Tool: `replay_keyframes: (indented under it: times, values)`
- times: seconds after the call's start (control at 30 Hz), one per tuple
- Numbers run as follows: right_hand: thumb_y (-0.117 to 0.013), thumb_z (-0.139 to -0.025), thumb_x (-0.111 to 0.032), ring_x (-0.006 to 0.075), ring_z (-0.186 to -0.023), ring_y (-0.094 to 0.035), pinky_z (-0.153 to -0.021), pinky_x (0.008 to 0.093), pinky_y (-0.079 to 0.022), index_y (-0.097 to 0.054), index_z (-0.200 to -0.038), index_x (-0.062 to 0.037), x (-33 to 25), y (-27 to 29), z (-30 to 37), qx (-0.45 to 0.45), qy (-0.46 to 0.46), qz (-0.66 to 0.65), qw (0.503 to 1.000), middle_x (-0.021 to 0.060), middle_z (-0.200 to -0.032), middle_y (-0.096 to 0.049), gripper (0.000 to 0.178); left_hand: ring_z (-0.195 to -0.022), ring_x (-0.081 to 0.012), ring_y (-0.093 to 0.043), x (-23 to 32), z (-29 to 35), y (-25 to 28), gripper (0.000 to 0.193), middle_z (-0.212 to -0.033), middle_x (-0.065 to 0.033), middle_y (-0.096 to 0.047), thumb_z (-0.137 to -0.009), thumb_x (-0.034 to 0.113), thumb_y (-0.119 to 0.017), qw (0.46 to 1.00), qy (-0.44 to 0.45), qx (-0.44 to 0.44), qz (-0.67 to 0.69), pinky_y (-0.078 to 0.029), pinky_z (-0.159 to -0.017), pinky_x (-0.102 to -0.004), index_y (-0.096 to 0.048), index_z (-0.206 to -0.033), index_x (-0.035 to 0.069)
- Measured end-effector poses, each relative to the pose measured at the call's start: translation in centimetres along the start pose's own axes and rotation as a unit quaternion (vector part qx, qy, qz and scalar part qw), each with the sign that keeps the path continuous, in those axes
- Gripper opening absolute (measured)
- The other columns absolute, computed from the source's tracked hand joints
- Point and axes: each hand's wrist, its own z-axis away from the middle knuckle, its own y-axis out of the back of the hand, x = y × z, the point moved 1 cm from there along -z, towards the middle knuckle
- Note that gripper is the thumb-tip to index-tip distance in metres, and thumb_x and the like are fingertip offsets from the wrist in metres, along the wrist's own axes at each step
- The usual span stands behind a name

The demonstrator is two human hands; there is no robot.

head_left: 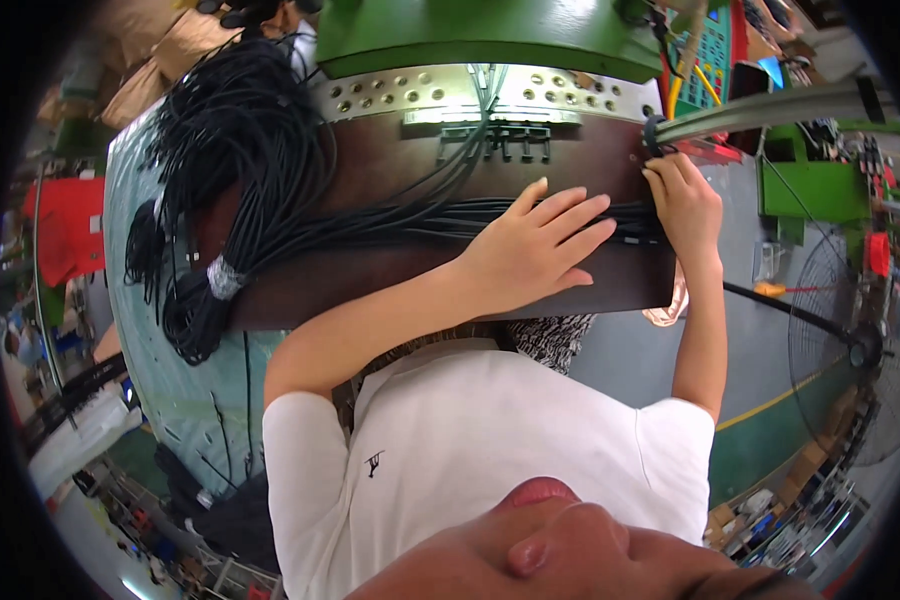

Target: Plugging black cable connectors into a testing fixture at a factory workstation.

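Observation:
My left hand (540, 250) lies palm down with its fingers spread, over a row of black cables (390, 225) that runs across the dark brown work board (370, 160). The cables' ends come out to the right of it. At the board's right edge my right hand (688, 205) is raised with curled fingers. Its thumb and fingertips are pinched together just below a black loop (653, 135) at the end of a metal bar (770, 108). What they hold, if anything, is too small to make out. Several cables lead up to a slotted metal fixture (495, 140) under the green machine.
A green machine (490, 35) with a drilled metal plate (390, 90) stands behind the board. A large heap of black cables (260, 130) fills the left, with a silvery-tied bundle (223, 278) in front. At right are a button panel (715, 60) and a standing fan (863, 345).

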Motion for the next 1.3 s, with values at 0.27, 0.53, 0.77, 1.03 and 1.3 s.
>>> replay_keyframes:
  times: [0.27,0.53,0.77,1.03,1.3]
  values:
    - [-0.066,-0.08,-0.012,0.0223,-0.079,-0.063,-0.064,0.0321,-0.052,-0.064,-0.093,-0.0108,4.3,4.0,6.3,0.051,-0.23,0.203,0.95,0.0028,-0.093,-0.064,0.013,-0.135,-0.0338,-0.029,-4.5,11.4,7.8,0.085,-0.146,-0.0164,-0.031,-0.077,0.054,-0.057,0.901,0.298,-0.133,-0.287,-0.028,-0.107,-0.047,-0.034,-0.139,0.001]
    - [-0.073,-0.072,-0.028,0.0206,-0.098,-0.053,-0.077,0.0327,-0.046,-0.053,-0.11,-0.014,-8.2,-3.8,-6.5,0.096,0.124,-0.011,0.988,0.0029,-0.102,-0.054,0.045,-0.091,-0.0254,-0.063,-6.3,12.1,10.9,0.03,-0.105,-0.0079,-0.065,-0.079,0.015,-0.067,0.941,0.251,-0.088,-0.209,-0.051,-0.078,-0.0338,-0.064,-0.108,0.008]
    - [-0.074,-0.072,-0.023,0.0256,-0.084,-0.054,-0.075,0.0361,-0.045,-0.057,-0.102,-0.0092,-5.2,-2.8,-2.6,-0.037,0.053,-0.118,0.991,0.0057,-0.09,-0.055,0.037,-0.073,-0.0168,-0.061,-6.7,11.8,11.6,0.014,-0.084,-0.0103,-0.064,-0.083,0.007,-0.064,0.925,0.362,0.091,0.071,-0.045,-0.066,-0.0245,-0.064,-0.095,0.0]
    - [-0.062,-0.085,-0.007,0.0277,-0.091,-0.059,-0.081,0.038,-0.046,-0.061,-0.098,-0.0018,2.8,3.8,8.6,0.136,-0.266,0.048,0.953,0.008,-0.091,-0.06,0.015,-0.059,-0.0181,-0.059,-5.9,3.1,9.4,0.037,-0.067,-0.0144,-0.059,-0.085,0.036,-0.062,0.918,0.236,-0.279,0.153,-0.046,-0.057,-0.0317,-0.06,-0.092,0.0]
    - [-0.068,-0.074,-0.007,0.0262,-0.087,-0.062,-0.072,0.0343,-0.052,-0.064,-0.107,-0.0055,-10.8,0.6,6.4,0.036,0.049,-0.332,0.941,0.0118,-0.108,-0.063,0.033,-0.056,-0.0061,-0.049,-5.6,-6.8,2.6,0.026,-0.071,-0.0018,-0.057,-0.091,0.028,-0.057,0.741,0.336,-0.381,0.439,-0.038,-0.048,-0.0191,-0.057,-0.091,0.001]
